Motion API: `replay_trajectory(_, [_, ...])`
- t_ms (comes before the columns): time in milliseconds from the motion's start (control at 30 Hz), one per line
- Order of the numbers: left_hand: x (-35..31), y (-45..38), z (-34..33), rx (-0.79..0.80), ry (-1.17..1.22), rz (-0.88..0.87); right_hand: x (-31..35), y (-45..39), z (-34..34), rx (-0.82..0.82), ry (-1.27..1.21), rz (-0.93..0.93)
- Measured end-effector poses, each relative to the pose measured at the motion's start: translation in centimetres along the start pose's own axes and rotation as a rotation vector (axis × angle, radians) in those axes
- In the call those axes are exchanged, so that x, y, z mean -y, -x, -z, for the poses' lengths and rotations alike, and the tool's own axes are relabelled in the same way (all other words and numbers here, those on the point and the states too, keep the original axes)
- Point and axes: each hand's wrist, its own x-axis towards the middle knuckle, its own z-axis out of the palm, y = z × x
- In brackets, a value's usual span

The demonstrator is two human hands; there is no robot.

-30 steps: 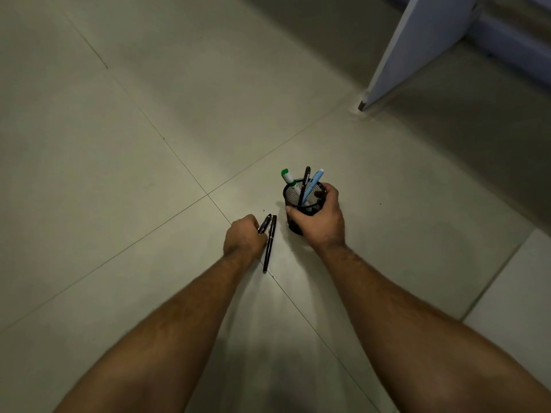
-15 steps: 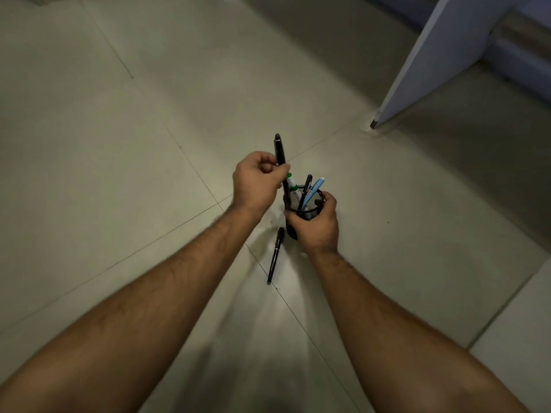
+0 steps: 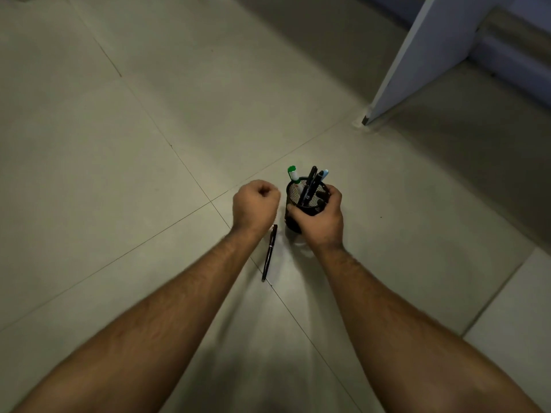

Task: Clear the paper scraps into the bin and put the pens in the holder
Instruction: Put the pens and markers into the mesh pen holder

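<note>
A black mesh pen holder (image 3: pixel 293 198) stands on the tiled floor with my right hand (image 3: pixel 320 217) wrapped around its near side. Several pens stick out of it: a green-capped white marker (image 3: pixel 293 173), black pens (image 3: pixel 310 186) and a light blue one (image 3: pixel 324 174). One black pen (image 3: pixel 269 253) lies on the floor just left of the holder, below my left wrist. My left hand (image 3: pixel 255 204) hovers beside the holder, curled into a fist with nothing visible in it. No paper scraps or bin are in view.
A white panel leg (image 3: pixel 417 64) of some furniture meets the floor at the upper right, with a dark wall base behind it. Bare floor tiles (image 3: pixel 119 144) spread to the left and ahead.
My left hand picked one black pen off the floor, lifted it over the holder, and let it go inside. The hand is now drawn back left, closed. The view shifted slightly.
</note>
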Motion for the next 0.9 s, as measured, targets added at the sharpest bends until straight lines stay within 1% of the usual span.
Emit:
replay_trajectory(33, [1.4,0.0,-0.3,0.034,-0.088,0.047,-0.4,0.0,0.2,-0.009,0.013,-0.003])
replay_trajectory(100, [4.5,0.7,-1.5,0.195,-0.335,0.131,-1.0,0.2,0.7,-0.018,0.034,-0.004])
replay_trajectory(167, [6.6,2.0,-2.5,0.315,-0.532,0.13,-1.6,0.3,1.1,-0.016,0.053,-0.005])
replay_trajectory(233, [7.7,2.7,-3.1,0.321,-0.623,0.081,-2.0,0.4,1.3,-0.01,0.071,-0.002])
replay_trajectory(300, [7.8,2.6,-3.3,0.288,-0.629,0.069,-2.4,0.4,1.4,-0.011,0.09,-0.002])
replay_trajectory(333, [7.6,2.4,-3.2,0.258,-0.592,0.084,-2.4,0.4,1.4,-0.01,0.097,-0.001])
replay_trajectory(433, [6.0,1.1,-2.0,0.157,-0.38,0.133,-2.2,0.4,1.0,-0.008,0.116,-0.006])
replay_trajectory(500, [4.3,0.0,-0.8,0.105,-0.256,0.133,-1.8,0.2,0.5,-0.007,0.124,-0.007])
replay_trajectory(600, [1.6,-1.2,0.7,0.001,-0.105,0.049,-1.4,0.0,-0.2,-0.011,0.125,-0.011])
replay_trajectory(733, [-2.1,-1.4,1.9,-0.116,0.201,-0.093,-1.2,-0.2,-0.6,-0.024,0.126,-0.017])
replay_trajectory(800, [-2.9,-1.5,1.8,-0.105,0.314,-0.108,-1.1,-0.2,-0.9,-0.012,0.13,-0.009])
replay_trajectory(867, [-2.8,-1.4,1.2,-0.027,0.362,-0.074,-1.0,0.0,-1.2,0.004,0.128,-0.002])
replay_trajectory(900, [-2.5,-1.3,0.8,0.019,0.346,-0.056,-0.9,0.1,-1.3,0.011,0.122,-0.002])
